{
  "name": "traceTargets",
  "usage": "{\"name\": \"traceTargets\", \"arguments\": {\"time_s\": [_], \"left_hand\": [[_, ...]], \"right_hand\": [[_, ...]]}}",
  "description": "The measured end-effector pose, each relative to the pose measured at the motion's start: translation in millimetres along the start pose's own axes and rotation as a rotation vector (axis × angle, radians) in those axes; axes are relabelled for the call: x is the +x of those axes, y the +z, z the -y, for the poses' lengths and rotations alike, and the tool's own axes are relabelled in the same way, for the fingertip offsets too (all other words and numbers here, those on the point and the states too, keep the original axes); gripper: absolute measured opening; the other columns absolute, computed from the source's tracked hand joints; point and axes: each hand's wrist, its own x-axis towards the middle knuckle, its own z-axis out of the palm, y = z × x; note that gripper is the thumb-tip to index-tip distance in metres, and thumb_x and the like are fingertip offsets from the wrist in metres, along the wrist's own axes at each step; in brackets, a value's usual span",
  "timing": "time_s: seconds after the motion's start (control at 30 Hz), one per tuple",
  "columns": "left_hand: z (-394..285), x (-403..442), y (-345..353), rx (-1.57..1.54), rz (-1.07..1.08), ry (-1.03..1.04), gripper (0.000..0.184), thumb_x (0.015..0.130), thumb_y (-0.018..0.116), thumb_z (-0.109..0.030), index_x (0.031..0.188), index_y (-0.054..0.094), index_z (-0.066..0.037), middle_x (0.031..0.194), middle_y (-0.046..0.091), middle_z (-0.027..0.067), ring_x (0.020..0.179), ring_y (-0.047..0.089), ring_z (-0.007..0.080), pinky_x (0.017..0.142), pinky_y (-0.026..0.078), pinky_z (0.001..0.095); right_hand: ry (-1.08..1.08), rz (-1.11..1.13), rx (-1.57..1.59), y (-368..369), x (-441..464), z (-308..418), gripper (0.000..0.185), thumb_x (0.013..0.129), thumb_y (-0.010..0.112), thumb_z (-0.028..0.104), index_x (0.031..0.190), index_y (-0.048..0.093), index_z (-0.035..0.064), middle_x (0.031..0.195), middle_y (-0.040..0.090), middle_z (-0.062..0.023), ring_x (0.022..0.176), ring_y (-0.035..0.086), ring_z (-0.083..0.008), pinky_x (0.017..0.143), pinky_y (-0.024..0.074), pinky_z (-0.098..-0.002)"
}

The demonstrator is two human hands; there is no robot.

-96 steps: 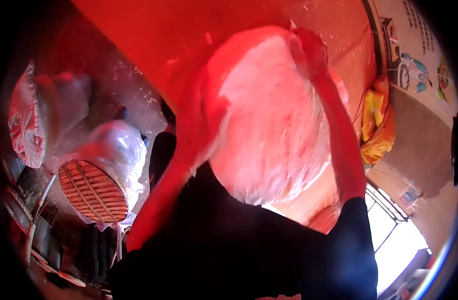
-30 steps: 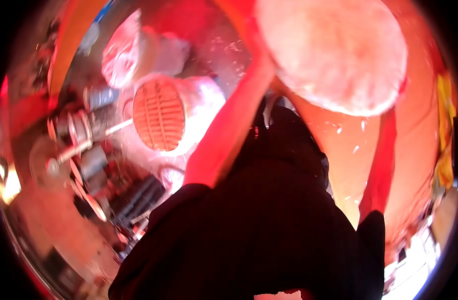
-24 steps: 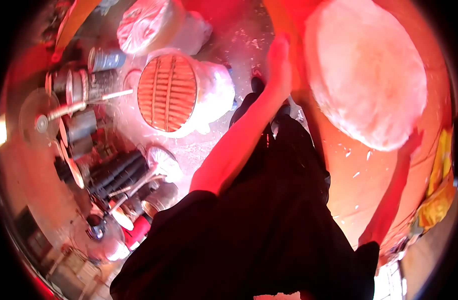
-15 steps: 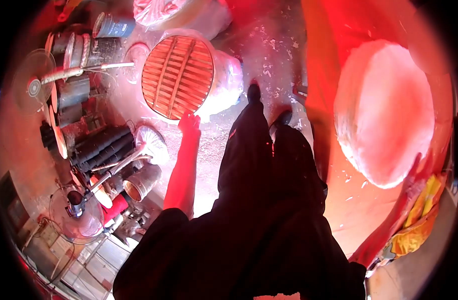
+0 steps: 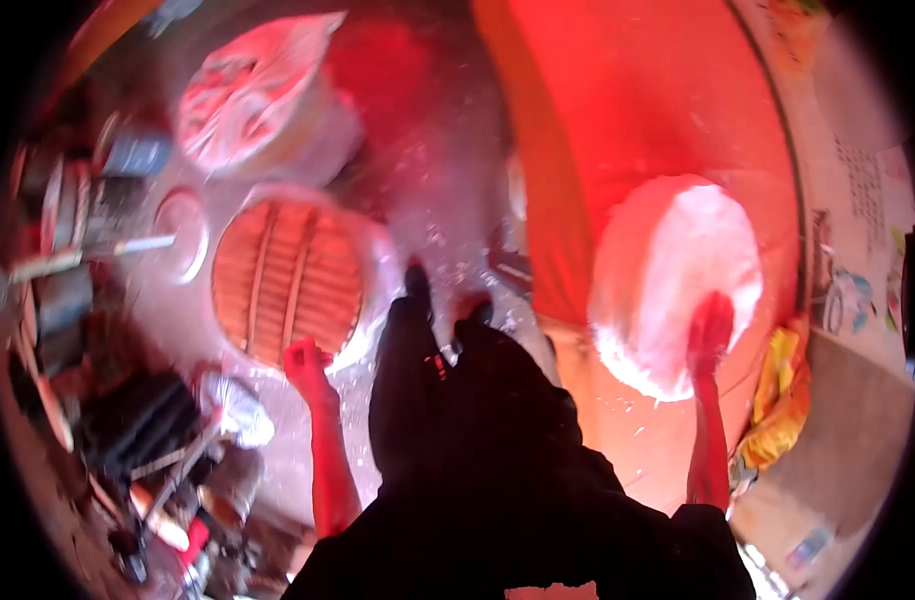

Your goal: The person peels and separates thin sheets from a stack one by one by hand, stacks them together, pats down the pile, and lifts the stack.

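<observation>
My left hand (image 5: 309, 366) is at the near rim of a round slatted wooden lid (image 5: 323, 270), which rests on a pale, plastic-wrapped container (image 5: 383, 270). Its fingers are curled closed; what they hold, if anything, is hidden. To the right, my right hand (image 5: 712, 325) lies over the near right part of a round white pad (image 5: 648, 270) with fluffy edges. Those fingers look stretched out, though somewhat blurred. Under the pad is an orange-red covered table (image 5: 658, 450), with white flecks near the pad's edge.
Beyond the lid stands a large bag with a gathered top (image 5: 253, 100). Buckets (image 5: 138, 150), dark rolls (image 5: 138, 420) and a fan pole (image 5: 183, 465) crowd the left side. A yellow cloth (image 5: 781, 395) hangs by the table's right edge. My legs stand between container and table.
The view has swung, so the lid and pad sit lower and further left. My right hand has moved from the pad's right edge onto its surface. My left hand stays at the lid's rim.
</observation>
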Motion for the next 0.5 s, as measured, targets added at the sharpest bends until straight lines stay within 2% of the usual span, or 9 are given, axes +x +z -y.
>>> {"name": "traceTargets", "arguments": {"time_s": [0.03, 0.07, 0.1, 0.13, 0.2, 0.3, 0.4, 0.5], "left_hand": [[-11.6, 9.6, 23.6, -0.023, 0.051, -0.009, 0.017, 0.093, 0.063, -0.021, 0.094, 0.058, -0.004, 0.073, 0.059, 0.0029, 0.064, 0.058, 0.0121, 0.057, 0.050, 0.0265], [-8.0, 21.3, 47.5, -0.072, 0.280, 0.016, 0.021, 0.093, 0.064, -0.022, 0.101, 0.058, -0.003, 0.080, 0.060, 0.0032, 0.070, 0.061, 0.0127, 0.063, 0.052, 0.0273], [-28.4, 18.5, 87.7, -0.128, 0.402, 0.011, 0.024, 0.093, 0.064, -0.021, 0.108, 0.058, -0.003, 0.089, 0.062, 0.0048, 0.078, 0.063, 0.0146, 0.069, 0.053, 0.0281], [-51.0, 14.3, 122.1, -0.137, 0.574, -0.074, 0.026, 0.093, 0.064, -0.019, 0.113, 0.058, -0.003, 0.096, 0.063, 0.0064, 0.082, 0.064, 0.0170, 0.071, 0.054, 0.0287], [-73.7, 7.9, 185.0, -0.260, 0.704, -0.132, 0.026, 0.092, 0.064, -0.013, 0.114, 0.057, -0.002, 0.096, 0.064, 0.0078, 0.083, 0.066, 0.0188, 0.071, 0.054, 0.0293], [-107.4, 22.8, 248.0, -0.270, 0.745, -0.054, 0.028, 0.092, 0.065, -0.013, 0.116, 0.058, -0.003, 0.096, 0.064, 0.0074, 0.083, 0.066, 0.0189, 0.069, 0.055, 0.0294], [-118.2, 71.0, 267.0, -0.339, 0.698, -0.017, 0.029, 0.092, 0.065, -0.015, 0.117, 0.058, -0.003, 0.096, 0.064, 0.0069, 0.080, 0.066, 0.0186, 0.068, 0.055, 0.0297], [-119.5, 134.4, 259.0, -0.169, 0.515, 0.012, 0.028, 0.091, 0.066, -0.017, 0.115, 0.059, -0.004, 0.097, 0.065, 0.0079, 0.082, 0.067, 0.0196, 0.070, 0.056, 0.0320]], "right_hand": [[-0.001, -0.002, -0.043, -1.6, 0.8, 2.9, 0.054, 0.100, 0.045, 0.031, 0.144, 0.039, -0.0004, 0.148, 0.038, -0.0208, 0.140, 0.029, -0.0391, 0.115, 0.0222, -0.0474], [-0.010, 0.009, -0.054, -5.0, 1.8, 5.9, 0.054, 0.101, 0.044, 0.031, 0.144, 0.040, -0.0003, 0.149, 0.038, -0.0203, 0.141, 0.029, -0.0391, 0.116, 0.0219, -0.0481], [-0.018, 0.021, -0.064, -8.9, 2.4, 9.0, 0.054, 0.101, 0.044, 0.032, 0.144, 0.040, -0.0003, 0.149, 0.038, -0.0199, 0.141, 0.028, -0.0392, 0.116, 0.0215, -0.0489], [-0.014, 0.031, -0.057, -7.7, 4.8, 9.1, 0.055, 0.100, 0.044, 0.033, 0.144, 0.040, -0.0002, 0.149, 0.038, -0.0201, 0.141, 0.028, -0.0395, 0.116, 0.0210, -0.0493], [0.003, 0.044, -0.072, -9.0, 2.1, 10.9, 0.057, 0.099, 0.044, 0.035, 0.144, 0.039, 0.0001, 0.150, 0.037, -0.0204, 0.142, 0.026, -0.0402, 0.116, 0.0198, -0.0501], [0.049, 0.072, -0.101, -9.0, -1.9, 12.6, 0.060, 0.098, 0.045, 0.037, 0.145, 0.039, 0.0004, 0.151, 0.035, -0.0208, 0.143, 0.024, -0.0412, 0.117, 0.0181, -0.0514], [0.063, 0.067, -0.122, -12.3, 3.3, 19.8, 0.062, 0.097, 0.045, 0.040, 0.145, 0.039, 0.0004, 0.152, 0.034, -0.0204, 0.143, 0.024, -0.0416, 0.117, 0.0174, -0.0521], [0.036, -0.090, -0.104, 3.5, -0.7, 12.6, 0.063, 0.098, 0.046, 0.045, 0.142, 0.043, -0.0008, 0.149, 0.038, -0.0208, 0.142, 0.029, -0.0396, 0.116, 0.0224, -0.0503]]}}
